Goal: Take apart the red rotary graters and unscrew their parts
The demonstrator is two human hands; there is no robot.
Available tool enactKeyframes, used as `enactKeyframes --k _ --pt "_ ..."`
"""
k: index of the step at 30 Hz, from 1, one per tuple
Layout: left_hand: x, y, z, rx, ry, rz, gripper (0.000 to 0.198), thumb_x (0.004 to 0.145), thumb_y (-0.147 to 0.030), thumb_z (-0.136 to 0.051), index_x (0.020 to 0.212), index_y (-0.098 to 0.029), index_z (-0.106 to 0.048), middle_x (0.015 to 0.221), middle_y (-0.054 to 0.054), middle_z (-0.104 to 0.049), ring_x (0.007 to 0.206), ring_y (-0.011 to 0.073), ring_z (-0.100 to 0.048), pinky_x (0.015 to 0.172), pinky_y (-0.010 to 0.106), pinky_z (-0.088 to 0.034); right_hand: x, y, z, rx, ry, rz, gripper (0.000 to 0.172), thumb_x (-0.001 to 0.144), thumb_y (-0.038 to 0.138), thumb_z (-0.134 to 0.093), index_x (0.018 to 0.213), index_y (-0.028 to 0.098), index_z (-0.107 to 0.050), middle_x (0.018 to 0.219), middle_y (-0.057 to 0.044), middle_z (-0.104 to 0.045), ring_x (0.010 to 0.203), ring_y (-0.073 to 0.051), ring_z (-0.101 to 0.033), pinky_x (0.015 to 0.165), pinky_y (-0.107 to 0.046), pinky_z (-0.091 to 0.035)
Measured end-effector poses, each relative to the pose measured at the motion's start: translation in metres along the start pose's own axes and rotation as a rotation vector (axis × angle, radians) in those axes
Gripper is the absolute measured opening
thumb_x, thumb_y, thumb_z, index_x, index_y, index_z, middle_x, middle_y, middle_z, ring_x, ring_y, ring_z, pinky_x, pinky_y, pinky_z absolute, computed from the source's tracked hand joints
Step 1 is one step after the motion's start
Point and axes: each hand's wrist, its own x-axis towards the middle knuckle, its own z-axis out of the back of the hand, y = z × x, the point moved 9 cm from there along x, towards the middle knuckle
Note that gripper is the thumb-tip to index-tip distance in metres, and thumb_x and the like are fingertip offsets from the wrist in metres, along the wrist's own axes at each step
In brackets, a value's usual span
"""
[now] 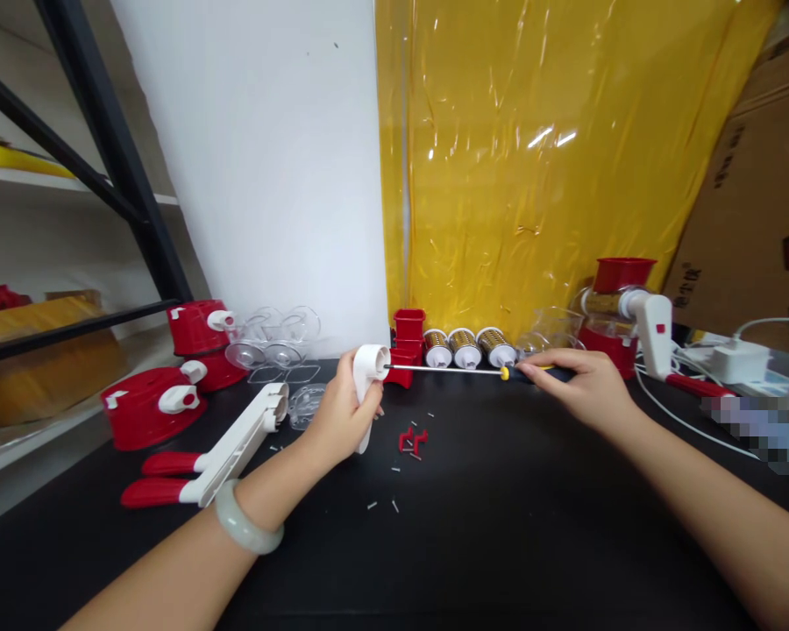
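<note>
White crank (pixel 366 364), partly covered, sits gripped in left hand (pixel 342 410); right hand (pixel 585 381) holds screwdriver (pixel 465 371), tip unclear.

Left hand (pixel 345 407) curled in a grip, right hand (pixel 582 386) pinching, palm apparently down, both forearms (pixel 703 486) angling inward!

The left grip (pixel 343 410) partly hides the held white piece (pixel 363 366).

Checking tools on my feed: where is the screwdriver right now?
In the head view, the screwdriver is just right of centre, handle in the right hand, tip at the round opening of the white piece held in the left hand.
</note>
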Motion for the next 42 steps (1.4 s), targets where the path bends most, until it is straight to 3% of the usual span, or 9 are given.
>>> enactKeyframes --k 5,8,11,16,19,22,29,33,42 --pt "0.0 0.003 0.0 0.17 0.0 0.01 0.047 0.09 -0.033 -0.049 0.133 -0.015 -0.038 0.081 0.006 -0.068 0.074 0.0265 -0.069 0.073 0.038 -0.049 -0.001 0.005 0.0 0.0 -0.002 0.002 0.027 0.077 0.05 -0.069 0.074 0.024 -0.076 0.082 -0.007 -0.077 0.078 -0.027 -0.072 0.08 -0.041 -0.057" --pt "0.0 0.004 0.001 0.189 -0.004 0.035 0.049 0.09 -0.033 -0.049 0.134 -0.015 -0.037 0.087 0.008 -0.068 0.072 0.0273 -0.069 0.071 0.039 -0.049 -0.001 -0.001 -0.001 0.067 -0.01 -0.083 0.03 0.072 0.053 -0.073 0.079 0.024 -0.075 0.086 -0.008 -0.077 0.084 -0.027 -0.071 0.084 -0.042 -0.056" --pt "-0.001 0.002 0.002 0.139 -0.025 0.047 0.047 0.089 -0.032 -0.049 0.131 -0.015 -0.037 0.091 0.009 -0.067 0.068 0.0251 -0.069 0.069 0.038 -0.05 -0.001 -0.014 -0.003 0.244 -0.041 -0.21 0.036 0.066 0.053 -0.079 0.086 0.024 -0.073 0.091 -0.007 -0.075 0.086 -0.026 -0.07 0.083 -0.04 -0.055" --pt "-0.004 0.005 -0.004 0.058 0.0 0.084 0.044 0.087 -0.03 -0.052 0.126 -0.016 -0.038 0.087 0.006 -0.065 0.061 0.0227 -0.067 0.064 0.036 -0.05 -0.001 -0.026 -0.009 0.649 -0.083 -0.341 0.037 0.078 0.061 -0.065 0.088 0.025 -0.067 0.083 -0.007 -0.07 0.073 -0.021 -0.067 0.065 -0.033 -0.055" --pt "-0.006 0.009 -0.01 0.007 0.027 0.118 0.04 0.087 -0.03 -0.052 0.122 -0.019 -0.038 0.085 0.004 -0.065 0.056 0.0207 -0.066 0.06 0.035 -0.05 -0.003 -0.027 -0.011 0.563 -0.001 -0.379 0.047 0.083 0.068 -0.051 0.087 0.024 -0.066 0.064 -0.005 -0.066 0.045 -0.016 -0.056 0.042 -0.029 -0.043" --pt "-0.006 0.011 -0.013 -0.007 0.056 0.139 0.037 0.087 -0.029 -0.052 0.119 -0.02 -0.037 0.084 0.002 -0.064 0.052 0.0188 -0.065 0.057 0.033 -0.051 -0.004 -0.025 -0.006 0.357 0.035 -0.378 0.052 0.084 0.071 -0.046 0.078 0.023 -0.064 0.043 0.0 -0.054 0.031 -0.013 -0.041 0.034 -0.027 -0.029" --pt "-0.004 0.01 -0.01 -0.081 0.063 0.159 0.032 0.083 -0.025 -0.053 0.111 -0.021 -0.038 0.081 -0.001 -0.062 0.047 0.0153 -0.063 0.05 0.029 -0.051 0.002 -0.012 -0.002 0.195 0.024 -0.21 0.046 0.082 0.067 -0.055 0.067 0.023 -0.057 0.055 0.0 -0.056 0.05 -0.014 -0.053 0.048 -0.026 -0.043" --pt "-0.002 0.011 -0.007 -0.14 0.085 0.209 0.029 0.081 -0.024 -0.053 0.106 -0.022 -0.038 0.078 -0.003 -0.059 0.044 0.014 -0.061 0.044 0.027 -0.049 0.004 -0.006 -0.001 0.103 0.024 -0.1 0.043 0.084 0.063 -0.054 0.067 0.023 -0.057 0.065 -0.002 -0.061 0.064 -0.017 -0.058 0.065 -0.03 -0.049" --pt "-0.017 0.034 -0.029 -0.234 0.306 0.598 0.022 0.074 -0.021 -0.052 0.091 -0.023 -0.039 0.069 -0.005 -0.054 0.04 0.0168 -0.06 0.037 0.027 -0.046 0.001 0.01 -0.001 0.026 0.057 0.025 0.033 0.081 0.053 -0.06 0.067 0.024 -0.057 0.069 -0.004 -0.064 0.068 -0.019 -0.061 0.07 -0.033 -0.051"
